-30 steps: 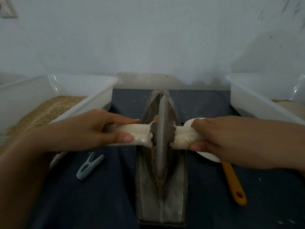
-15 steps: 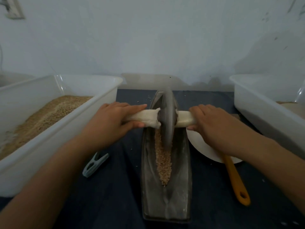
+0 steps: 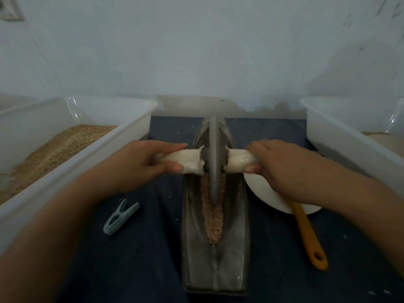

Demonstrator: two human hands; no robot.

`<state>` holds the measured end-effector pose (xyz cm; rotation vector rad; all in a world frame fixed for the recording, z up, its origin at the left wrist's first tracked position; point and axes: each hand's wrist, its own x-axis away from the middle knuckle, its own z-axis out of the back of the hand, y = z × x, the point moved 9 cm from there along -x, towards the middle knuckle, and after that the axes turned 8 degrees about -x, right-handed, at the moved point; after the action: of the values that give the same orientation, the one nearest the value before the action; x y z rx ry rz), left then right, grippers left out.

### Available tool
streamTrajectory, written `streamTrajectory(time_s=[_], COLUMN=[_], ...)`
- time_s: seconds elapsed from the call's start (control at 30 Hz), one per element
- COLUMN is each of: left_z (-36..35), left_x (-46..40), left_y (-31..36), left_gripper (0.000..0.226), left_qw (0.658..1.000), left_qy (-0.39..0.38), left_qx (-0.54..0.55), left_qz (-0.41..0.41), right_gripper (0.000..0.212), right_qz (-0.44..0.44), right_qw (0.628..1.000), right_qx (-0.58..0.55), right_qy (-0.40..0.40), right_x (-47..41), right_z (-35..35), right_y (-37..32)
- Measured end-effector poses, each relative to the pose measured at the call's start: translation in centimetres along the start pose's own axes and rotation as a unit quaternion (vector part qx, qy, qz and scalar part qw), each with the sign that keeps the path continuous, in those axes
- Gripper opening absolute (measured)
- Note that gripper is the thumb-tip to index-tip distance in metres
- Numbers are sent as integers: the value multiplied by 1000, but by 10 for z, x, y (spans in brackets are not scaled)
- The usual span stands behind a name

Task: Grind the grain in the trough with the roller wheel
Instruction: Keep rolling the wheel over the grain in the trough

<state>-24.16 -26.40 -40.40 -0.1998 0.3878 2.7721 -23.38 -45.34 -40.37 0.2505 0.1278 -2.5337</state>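
- Dark blue cloth (image 3: 142, 248) covers the table; a pale wall is seen behind.
- Trough (image 3: 238, 248) is laid centre frame; grain (image 3: 215, 219) is strewn along its groove.
- Roller wheel (image 3: 213, 162) is stood upright in the groove, upper centre.
- Left hand (image 3: 140, 165) is clenched round the left wrapped handle (image 3: 185, 160); right hand (image 3: 282, 165) round the right one.
- Grain is still seen coarse; grinding is judged midway, more passes needed.
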Motion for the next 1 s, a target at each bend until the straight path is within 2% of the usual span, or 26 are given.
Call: streamTrajectory(time_s=[0.1, 0.17, 0.27, 0.33, 0.4, 0.53, 0.6, 0.7, 0.77, 0.83, 0.9, 1.0], left_z=[6, 7, 4, 0, -3, -4, -4, 0, 3, 5, 6, 5], left_x=[-4, -5, -3, 4, 12, 20, 16, 3, -3, -4, -6, -2], left_y=[6, 9, 4, 1, 3, 10, 6, 1, 4, 8, 8, 6], left_gripper=[57, 57, 61, 54, 47, 46, 49, 62, 64, 57, 55, 62], left_qw=[989, 985, 998, 999, 990, 977, 985, 999, 996, 982, 980, 998], left_qy=[124, 141, 53, -38, -114, -166, -139, -22, 70, 141, 148, 53], left_qx=[-81, -94, -26, 24, 68, 119, 85, 20, -57, -128, -130, -33], left_qz=[-18, -33, -20, -19, -39, -64, -52, -13, -5, -14, -22, -19], right_gripper=[34, 35, 27, 21, 26, 24, 21, 15, 25, 34, 35, 26], right_qz=[-8, -9, 16, 33, 39, 30, 28, 21, 3, -8, -8, 14], right_qw=[995, 995, 997, 998, 998, 995, 996, 1000, 999, 996, 996, 998], right_qx=[55, 53, 49, 45, 24, -21, -17, 2, 27, 44, 44, 40], right_qy=[78, 85, 60, 13, -43, -93, -79, -23, 46, 75, 71, 36], right_x=[-9, -8, -1, 7, 17, 31, 25, 6, -6, -11, -10, -3], right_z=[-5, -6, -2, 0, 4, 11, 9, 1, -1, -5, -7, -1], right_y=[10, 11, -1, -12, -23, -26, -23, -10, 3, 11, 11, -1])
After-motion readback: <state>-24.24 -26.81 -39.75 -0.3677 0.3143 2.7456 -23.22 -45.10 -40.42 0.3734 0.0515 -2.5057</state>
